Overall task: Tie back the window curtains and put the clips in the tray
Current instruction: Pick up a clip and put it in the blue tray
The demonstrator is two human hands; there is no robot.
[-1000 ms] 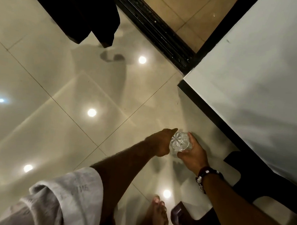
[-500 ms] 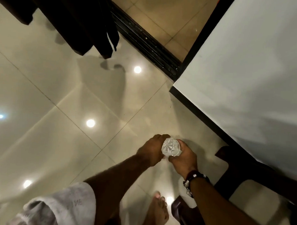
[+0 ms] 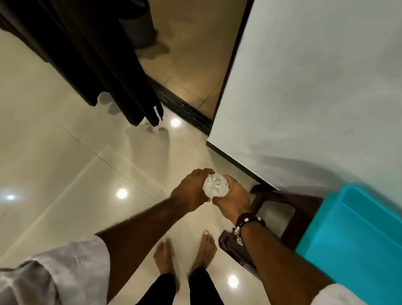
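While both hands [image 3: 191, 191] [image 3: 233, 200] stayed clenched on clip [image 3: 216, 185], I saw view lift: tray [image 3: 353, 239] newly visible at right, curtain [image 3: 89, 50] loose; drop-off likely next.

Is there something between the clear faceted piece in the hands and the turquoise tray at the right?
Nothing visible blocks it. Both hands, left and right, hold the clear faceted glass piece; the turquoise plastic tray sits on a dark brown stool to its right.
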